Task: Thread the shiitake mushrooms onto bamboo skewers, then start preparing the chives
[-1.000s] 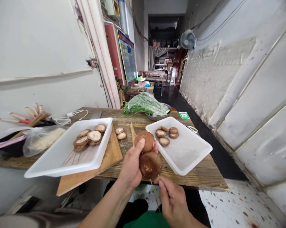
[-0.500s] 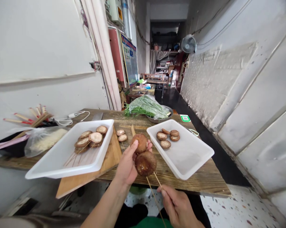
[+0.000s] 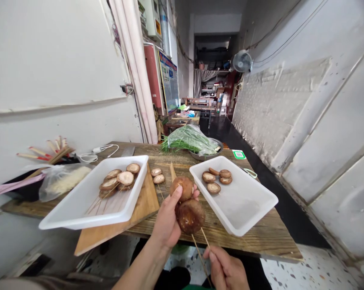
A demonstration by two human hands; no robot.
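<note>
My left hand [image 3: 169,219] grips two brown shiitake mushrooms, caps facing me, its thumb on the upper mushroom [image 3: 182,188]. The lower mushroom [image 3: 190,216] sits against it, just below. Two thin bamboo skewers [image 3: 205,237] stick out from under the lower cap toward me. One of them is pinched in my right hand [image 3: 226,268]; the other runs down past its left side. How far the skewers go into the caps is hidden. Just beyond my left hand, two skewered mushrooms [image 3: 159,179] lie gill side up by the cutting board [image 3: 150,197].
On the left, a white tray [image 3: 64,213] holds several skewered mushrooms and rests partly on the board. Another white tray [image 3: 245,209] at right holds several loose mushrooms. Behind are bagged green chives [image 3: 188,141] in a metal bowl. A bag of pale shreds [image 3: 64,179] sits far left.
The whole view has shifted slightly, so everything appears a little lower and to the right. Both hands keep the same grip on the mushrooms and skewer.
</note>
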